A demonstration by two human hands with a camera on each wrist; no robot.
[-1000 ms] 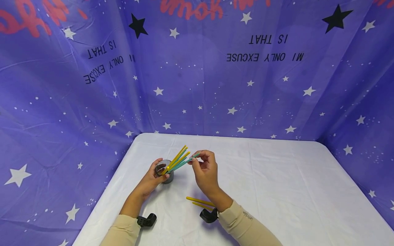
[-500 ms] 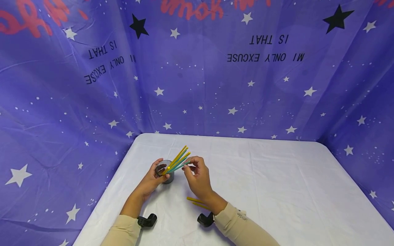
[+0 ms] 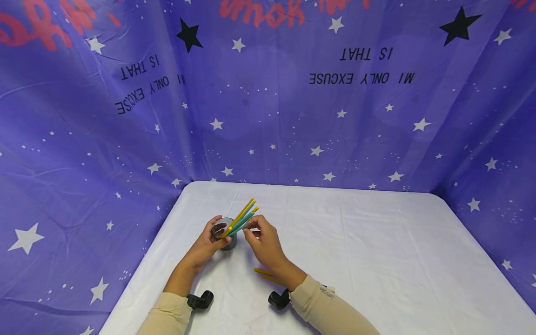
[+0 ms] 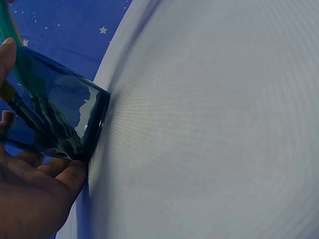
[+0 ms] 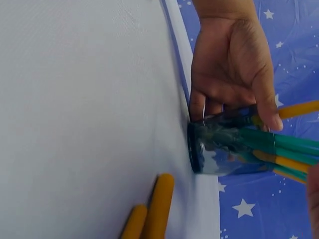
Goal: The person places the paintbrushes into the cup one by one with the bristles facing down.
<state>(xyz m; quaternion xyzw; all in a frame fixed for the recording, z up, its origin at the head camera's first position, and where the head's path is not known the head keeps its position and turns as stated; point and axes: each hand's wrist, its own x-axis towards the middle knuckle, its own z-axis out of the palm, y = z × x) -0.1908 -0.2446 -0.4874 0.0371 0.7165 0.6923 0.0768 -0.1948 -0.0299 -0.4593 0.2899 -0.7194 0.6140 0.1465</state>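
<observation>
Gripping the glass cup (image 3: 226,238) near the table's (image 3: 377,260) left edge, left hand (image 3: 206,244) curled round it; right hand (image 3: 263,242) pinched a green stick (image 3: 244,222) leaning out. Open cloth lay rightward.

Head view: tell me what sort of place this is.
Probably a makeshift recording booth, not a lived-in room: a purple starry cloth backdrop with upside-down lettering hangs round a table under a white cloth. The left hand holds a cup of sticks; the right hand pinches one.
</observation>
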